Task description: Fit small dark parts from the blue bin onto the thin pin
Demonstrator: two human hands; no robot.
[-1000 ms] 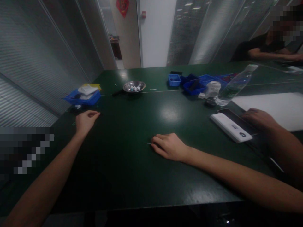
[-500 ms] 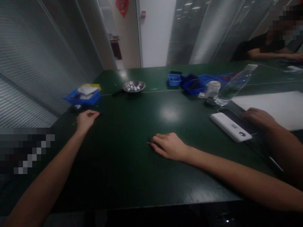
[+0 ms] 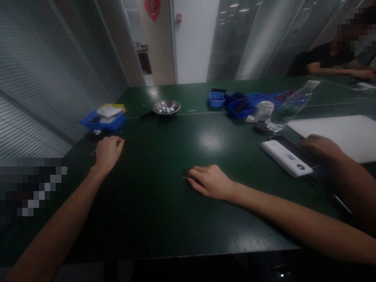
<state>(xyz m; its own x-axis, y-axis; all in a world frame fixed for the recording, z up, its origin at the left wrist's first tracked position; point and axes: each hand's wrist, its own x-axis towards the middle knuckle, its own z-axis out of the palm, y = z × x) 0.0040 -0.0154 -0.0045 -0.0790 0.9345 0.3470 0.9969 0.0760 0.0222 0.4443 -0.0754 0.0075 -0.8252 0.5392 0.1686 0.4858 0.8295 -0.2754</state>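
My left hand (image 3: 108, 150) lies on the dark green table (image 3: 164, 219) at the left. Its fingers are pressed together, their tips at a small dark thing that is too dim to name. A blue tray (image 3: 101, 121) with white and yellow pieces stands just beyond that hand. My right hand (image 3: 210, 181) rests palm down in the middle of the table with its fingers curled. A thin light sliver (image 3: 184, 177) sticks out from under its fingertips.
Another person's hand (image 3: 321, 147) lies on a dark phone beside a white power bank (image 3: 286, 158) at the right. Further back are a metal bowl (image 3: 167, 107), several blue bins (image 3: 235, 102), a white jar (image 3: 263, 111), a tilted water bottle (image 3: 290, 105) and a white sheet (image 3: 343, 135). A second person sits at the far right.
My left hand has closed its fingers a little and shifted slightly toward me. My right hand and the other person's hand have stayed put.
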